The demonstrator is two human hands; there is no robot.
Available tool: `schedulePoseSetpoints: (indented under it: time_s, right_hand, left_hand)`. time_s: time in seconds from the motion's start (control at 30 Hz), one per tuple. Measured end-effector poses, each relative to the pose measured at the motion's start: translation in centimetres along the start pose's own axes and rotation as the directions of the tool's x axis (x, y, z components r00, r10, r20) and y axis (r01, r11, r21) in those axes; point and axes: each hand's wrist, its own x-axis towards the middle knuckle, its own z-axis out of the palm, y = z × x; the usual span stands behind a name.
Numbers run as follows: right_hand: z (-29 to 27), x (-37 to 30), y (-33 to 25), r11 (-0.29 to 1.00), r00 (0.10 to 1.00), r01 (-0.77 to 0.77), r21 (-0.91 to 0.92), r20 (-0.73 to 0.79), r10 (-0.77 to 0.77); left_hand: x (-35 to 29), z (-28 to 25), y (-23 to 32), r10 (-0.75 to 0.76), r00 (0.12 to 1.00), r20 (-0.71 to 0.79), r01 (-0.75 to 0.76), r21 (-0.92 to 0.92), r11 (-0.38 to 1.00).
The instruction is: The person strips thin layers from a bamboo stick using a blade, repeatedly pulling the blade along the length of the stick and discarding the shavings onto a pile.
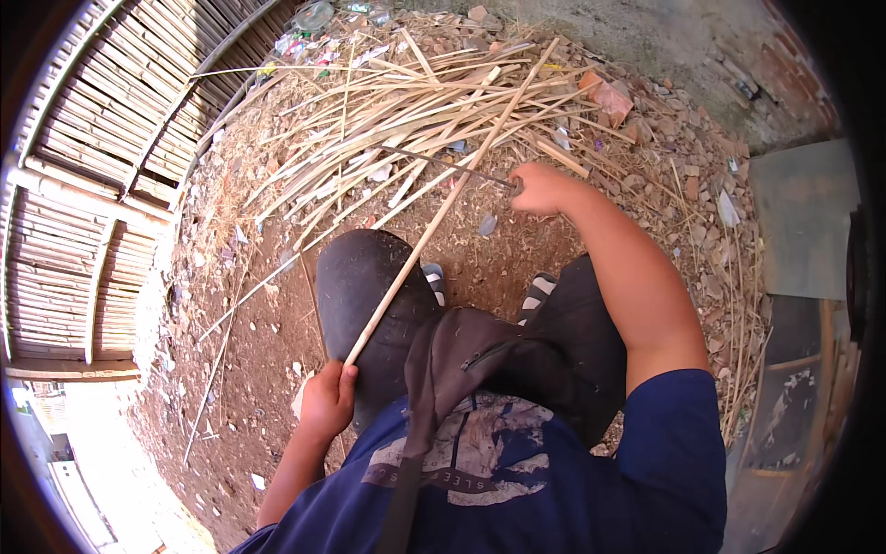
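My left hand (325, 399) is closed around the near end of a long, pale bamboo strip (415, 254), beside my left knee. The strip slants away from me to the far right, over the edge of a loose pile of similar bamboo strips (369, 138). Out in front, my right hand (544, 191) grips the handle of a long, thin knife (438, 164). Its dark blade points left and crosses the strip; I cannot tell whether the two touch. The strip's lower end is hidden in my left fist.
A slatted bamboo wall (88, 120) stands on the left, a concrete wall (664, 46) at the back. Grey panels (803, 222) lean at the right. Rubble and litter (609, 97) cover the dirt ground around the pile. More thin strips (217, 383) lie left of my knee.
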Motion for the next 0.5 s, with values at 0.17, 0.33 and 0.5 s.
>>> schedulePoseSetpoints:
  time_s: [0.17,0.33,0.5]
  right_hand:
    - [1.6,-0.6,-1.7,0.983,0.987,0.162,-0.089,0.034,-0.159]
    - [2.7,-3.2,-5.6,0.891,0.889,0.437,-0.123,0.206,-0.408]
    - [2.0,-0.7,-1.7,0.970,0.941,0.242,0.010,0.242,-0.237]
  left_hand:
    - [0.0,-0.5,0.0,-0.023,0.999,0.036,0.022,0.005,1.000]
    - [0.3,-0.9,-0.4,-0.024,0.998,0.060,0.026,-0.027,0.999]
    - [0.3,-0.3,0.2,-0.018,1.000,0.008,0.018,-0.029,0.999]
